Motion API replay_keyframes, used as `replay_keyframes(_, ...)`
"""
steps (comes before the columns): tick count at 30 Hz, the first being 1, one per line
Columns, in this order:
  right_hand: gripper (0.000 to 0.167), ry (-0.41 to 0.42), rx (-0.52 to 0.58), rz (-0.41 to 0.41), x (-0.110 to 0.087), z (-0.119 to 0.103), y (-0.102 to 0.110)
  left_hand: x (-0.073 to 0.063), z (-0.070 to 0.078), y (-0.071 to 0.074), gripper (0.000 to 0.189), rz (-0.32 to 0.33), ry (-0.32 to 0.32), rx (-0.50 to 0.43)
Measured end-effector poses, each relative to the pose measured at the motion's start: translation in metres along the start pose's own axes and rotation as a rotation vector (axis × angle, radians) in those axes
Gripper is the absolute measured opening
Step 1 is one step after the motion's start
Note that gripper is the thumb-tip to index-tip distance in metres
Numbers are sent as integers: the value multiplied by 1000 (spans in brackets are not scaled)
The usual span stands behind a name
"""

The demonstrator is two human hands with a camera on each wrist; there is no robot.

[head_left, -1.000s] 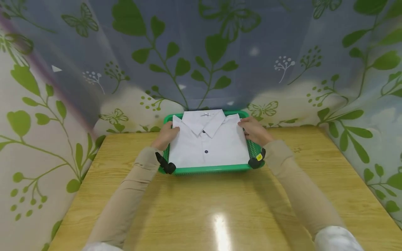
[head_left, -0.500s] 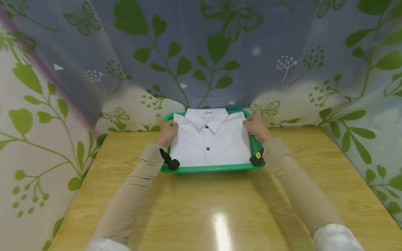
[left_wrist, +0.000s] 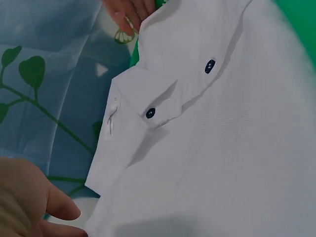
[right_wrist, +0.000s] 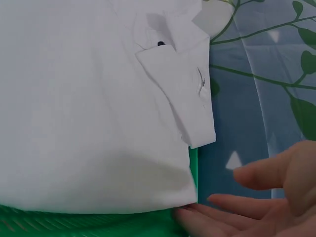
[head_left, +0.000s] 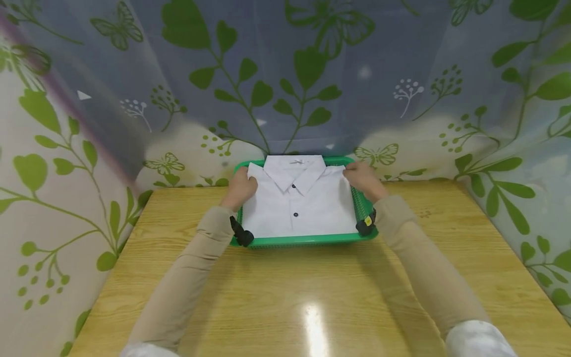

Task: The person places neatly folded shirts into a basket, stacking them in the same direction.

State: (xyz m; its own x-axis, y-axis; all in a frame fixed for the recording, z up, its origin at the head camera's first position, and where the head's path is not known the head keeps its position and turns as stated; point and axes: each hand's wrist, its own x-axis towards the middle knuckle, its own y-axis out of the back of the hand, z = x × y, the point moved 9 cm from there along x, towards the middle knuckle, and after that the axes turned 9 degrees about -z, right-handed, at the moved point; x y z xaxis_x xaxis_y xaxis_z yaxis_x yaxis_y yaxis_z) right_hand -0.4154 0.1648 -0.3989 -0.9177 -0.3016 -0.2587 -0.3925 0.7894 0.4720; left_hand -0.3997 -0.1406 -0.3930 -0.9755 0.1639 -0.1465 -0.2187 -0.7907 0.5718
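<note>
A folded white button-up shirt (head_left: 267, 213) lies in a green plastic basket (head_left: 303, 240), its collar (head_left: 308, 173) at the far side. Dark buttons run down its front. At the shirt's left shoulder corner is my left hand (head_left: 241, 189); the left wrist view shows its thumb (left_wrist: 64, 205) a little apart from the finger below, beside the cloth's edge. My right hand (head_left: 363, 179) is at the opposite shoulder. In the right wrist view its fingers (right_wrist: 222, 215) lie extended at the cloth's corner, with the thumb (right_wrist: 261, 173) raised away from the shirt.
The basket stands on a wooden table (head_left: 290, 292), close to its back edge. Behind and at both sides hangs a leaf-patterned curtain (head_left: 366, 99). Black wrist devices (head_left: 242, 233) overlap the basket's front corners.
The shirt's upper part rose slightly, then sank back into the basket. Both hands stay near the shoulder corners, the right one shifting slightly.
</note>
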Motion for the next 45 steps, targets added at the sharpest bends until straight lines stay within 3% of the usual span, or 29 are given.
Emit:
replay_keyframes(5,42,101,82,166,-6,-10,12,-6,26,9,43,141,-133,164)
replay_keyframes(8,37,71,158,161,-3,-9,9,-6,31,8,37,159,-152,162)
replay_keyframes(14,44,-83,334,-62,8,4,-15,5,9,-12,39,-56,-7,-28)
replay_keyframes(21,53,-113,445,-173,11,11,-28,11,-13,-25,44,-213,109,-117)
replay_keyframes(27,60,-77,442,-256,8,6,-36,9,-11,-26,46,-278,85,-90)
replay_keyframes(32,67,-64,400,-261,3,0,-33,8,-6,-21,46,-228,52,-64)
replay_keyframes(36,69,-51,343,-239,-4,-7,-25,3,2,-14,43,-158,-3,-36)
replay_keyframes(41,63,-13,213,-178,-14,-23,-13,-13,14,-8,46,-162,-65,-54)
replay_keyframes(45,55,32,80,-96,-27,-40,-3,-29,23,-1,49,-132,-67,14)
